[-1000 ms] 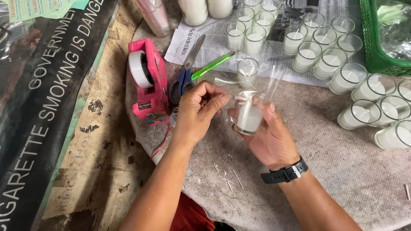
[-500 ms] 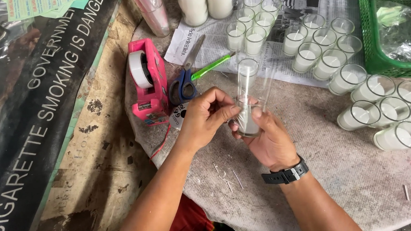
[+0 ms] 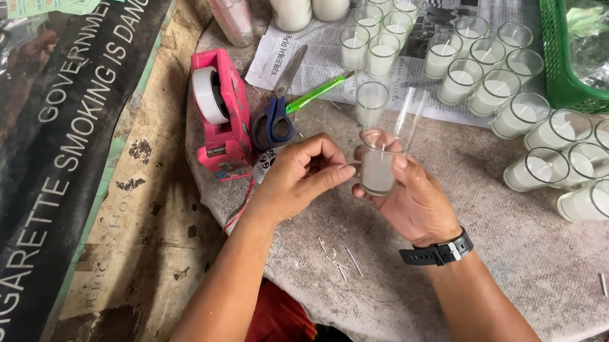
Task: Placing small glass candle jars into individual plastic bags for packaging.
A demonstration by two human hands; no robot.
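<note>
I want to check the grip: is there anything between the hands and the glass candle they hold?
Nothing visible. The right hand grips the glass candle directly, and the left hand touches its side with its fingertips. A clear plastic sleeve rises above the glass, not between.

Both forearms are bare, without sleeves. The right wrist wears a black wristwatch (image 3: 437, 252) with a rubbery strap, at five o'clock from frame centre.

Both hands (image 3: 305, 174) (image 3: 414, 199) raised together, fingers curled.
</note>
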